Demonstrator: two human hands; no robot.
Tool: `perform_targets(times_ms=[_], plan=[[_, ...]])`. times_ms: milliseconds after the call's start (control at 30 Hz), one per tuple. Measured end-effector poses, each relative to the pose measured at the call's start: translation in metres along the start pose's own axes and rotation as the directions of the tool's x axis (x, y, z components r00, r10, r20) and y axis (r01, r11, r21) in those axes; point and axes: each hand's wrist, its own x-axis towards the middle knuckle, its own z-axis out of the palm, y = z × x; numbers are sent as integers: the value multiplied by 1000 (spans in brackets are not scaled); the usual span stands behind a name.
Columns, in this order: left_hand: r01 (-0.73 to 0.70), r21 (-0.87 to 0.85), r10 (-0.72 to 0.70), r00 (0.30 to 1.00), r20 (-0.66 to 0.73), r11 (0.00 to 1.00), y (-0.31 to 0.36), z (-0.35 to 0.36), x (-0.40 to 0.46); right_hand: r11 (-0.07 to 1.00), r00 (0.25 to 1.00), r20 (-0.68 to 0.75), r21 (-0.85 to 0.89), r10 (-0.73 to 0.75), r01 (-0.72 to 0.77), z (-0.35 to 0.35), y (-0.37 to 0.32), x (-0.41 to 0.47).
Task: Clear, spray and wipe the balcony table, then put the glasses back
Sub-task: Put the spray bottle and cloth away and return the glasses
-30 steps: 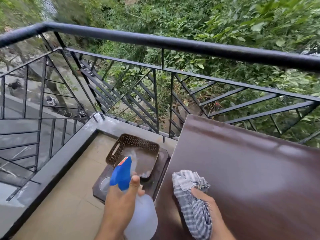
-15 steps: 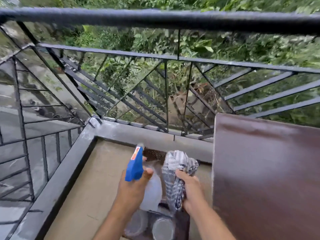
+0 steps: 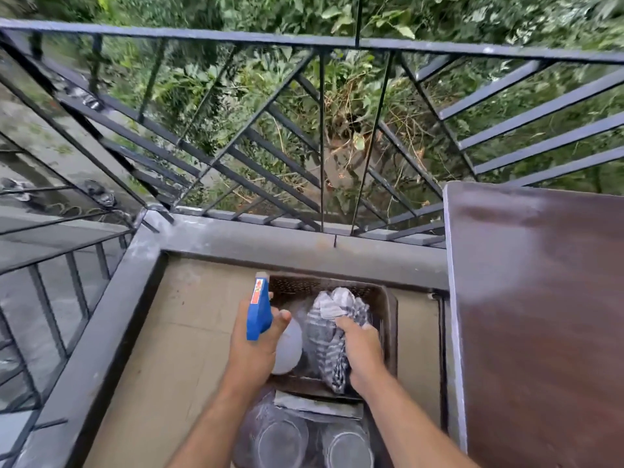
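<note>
My left hand (image 3: pixel 254 346) grips a spray bottle (image 3: pixel 259 312) with a blue trigger head and a white body, held over the left side of a brown perforated tray (image 3: pixel 381 300). My right hand (image 3: pixel 363 352) clutches a bunched grey-and-white striped cloth (image 3: pixel 326 327) over the middle of that tray. Two clear glasses (image 3: pixel 280 440) (image 3: pixel 346 445) stand below the tray on a dark low stool, seen from above. The brown balcony table (image 3: pixel 540 315) fills the right side, its top bare and faintly wet-looking.
A black metal railing (image 3: pixel 320 45) runs across the far side and the left, on a grey concrete kerb (image 3: pixel 287 241). Beige floor tiles (image 3: pixel 189 349) lie left of the stool. Greenery lies beyond the railing.
Both hands have moved left off the table, carrying the cloth and the bottle, and now hang over the tray. The view has tipped downward, bringing the two glasses into sight.
</note>
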Motion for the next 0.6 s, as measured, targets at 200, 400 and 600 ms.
perform_targets(times_ms=[200,400,600], plan=[[-18,29,16,998,60,999,-20,4,7,995,994,85,-77,64,-57,2,21,35],[-35,117,21,992,124,992,-32,12,4,866,995,-62,-498,-75,34,-7,-7,14],[-46,96,33,991,128,994,-38,6,0,717,978,-4,-681,-207,149,-2,-13,16]])
